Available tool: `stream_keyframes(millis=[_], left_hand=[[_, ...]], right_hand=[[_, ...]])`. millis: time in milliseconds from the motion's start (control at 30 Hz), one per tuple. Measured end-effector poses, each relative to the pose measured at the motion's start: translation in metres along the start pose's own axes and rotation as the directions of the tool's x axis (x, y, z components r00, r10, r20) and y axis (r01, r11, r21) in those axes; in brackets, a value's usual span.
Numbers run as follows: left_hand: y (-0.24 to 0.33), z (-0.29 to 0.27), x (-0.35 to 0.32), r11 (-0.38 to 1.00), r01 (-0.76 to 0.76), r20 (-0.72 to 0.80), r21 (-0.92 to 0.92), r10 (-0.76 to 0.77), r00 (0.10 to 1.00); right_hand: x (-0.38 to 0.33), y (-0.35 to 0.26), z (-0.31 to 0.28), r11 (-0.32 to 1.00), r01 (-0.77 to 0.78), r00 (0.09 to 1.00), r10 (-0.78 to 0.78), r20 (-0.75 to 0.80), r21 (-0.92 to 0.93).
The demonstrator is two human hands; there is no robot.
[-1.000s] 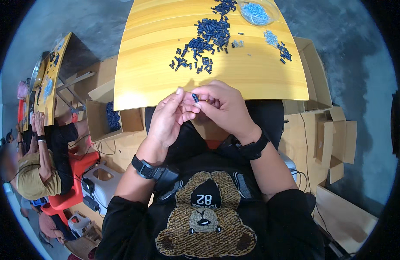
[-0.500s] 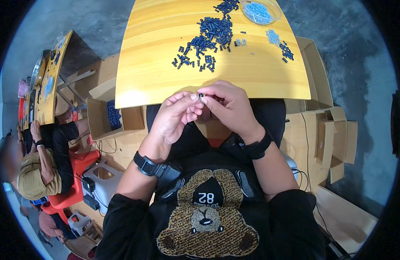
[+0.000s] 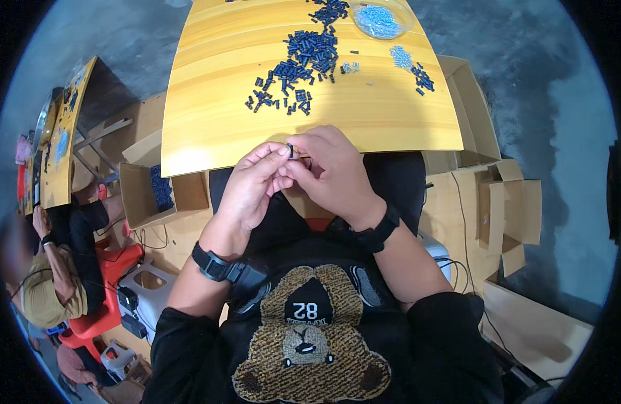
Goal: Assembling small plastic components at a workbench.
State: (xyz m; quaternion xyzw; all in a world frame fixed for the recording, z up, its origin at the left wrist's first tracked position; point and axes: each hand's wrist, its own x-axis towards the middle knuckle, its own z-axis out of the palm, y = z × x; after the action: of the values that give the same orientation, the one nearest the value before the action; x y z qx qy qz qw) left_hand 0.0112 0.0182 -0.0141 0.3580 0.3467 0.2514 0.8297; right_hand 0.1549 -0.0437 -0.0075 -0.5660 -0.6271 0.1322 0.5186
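Note:
Just over the near edge of the yellow table (image 3: 209, 128), my two hands meet at a small black cylindrical piece (image 3: 291, 151). My left hand (image 3: 256, 176) pinches it between thumb and forefinger. The fingers of my right hand (image 3: 330, 168) close on it from the other side; their tips partly hide it. Beyond my hands lies a large loose pile of similar black pieces (image 3: 310, 50), with stray ones scattered toward me. Farther right are a small heap of pale blue-grey pieces (image 3: 401, 56) and a few black pieces (image 3: 423, 79) beside it.
A clear round bowl (image 3: 406, 27) of light-blue pieces stands at the table's far right. An open carton (image 3: 132, 195) with dark pieces sits left below the table; more cartons (image 3: 512, 209) stand right. A co-worker (image 3: 51, 283) sits at another table on the left.
The view has shifted a little, so the table and piles sit farther left. The small black piece now shows more upright between my fingertips, and my right fingers have changed their grip slightly.

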Motion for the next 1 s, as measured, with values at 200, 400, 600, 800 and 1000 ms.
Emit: stream_keyframes(millis=[200,400,600,800,1000], left_hand=[[0.001,0.008,0.002,1.0,0.017,-0.035,0.018,-0.016,0.999],[0.0,0.006,0.006,1.0,-0.006,-0.06,0.03,0.008,0.998],[-0.003,-0.003,0.011,1.0,0.015,-0.108,0.009,-0.014,0.994],[-0.002,-0.015,0.017,0.999,0.005,-0.028,-0.054,-0.007,1.0],[0.001,-0.018,0.02,0.996,0.046,-0.017,-0.075,-0.047,0.999]], right_hand=[[-0.001,0.006,-0.003,1.0,-0.011,1.0,0.011,-0.02,-0.003],[0.0,0.008,-0.001,0.999,-0.042,0.999,0.042,-0.024,-0.009],[0.009,0.027,-0.023,0.983,-0.131,0.987,0.141,0.072,-0.127],[0.035,0.087,-0.083,0.888,-0.34,0.936,0.287,-0.206,-0.31],[0.047,0.115,-0.077,0.827,-0.415,0.908,0.351,-0.23,-0.378]])
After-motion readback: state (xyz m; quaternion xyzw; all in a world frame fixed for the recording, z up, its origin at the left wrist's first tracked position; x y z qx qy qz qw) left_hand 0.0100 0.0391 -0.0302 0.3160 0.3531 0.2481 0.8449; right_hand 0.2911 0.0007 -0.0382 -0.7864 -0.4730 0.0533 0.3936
